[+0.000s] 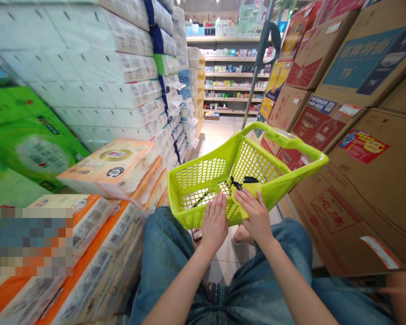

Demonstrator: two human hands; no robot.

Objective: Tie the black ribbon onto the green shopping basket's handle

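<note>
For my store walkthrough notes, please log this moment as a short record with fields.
Left hand: fingers flat against the near wall of the lime-green plastic basket
Right hand: on a yellow item with black straps, in the basket
Basket handle: long pull handle rising ahead
Left side: stacked wrapped tissue packs
Right side: stacked cardboard cartons
Ahead: store shelves of small goods

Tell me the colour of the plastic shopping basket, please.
The plastic shopping basket is lime green, best seen in the head view.
</note>
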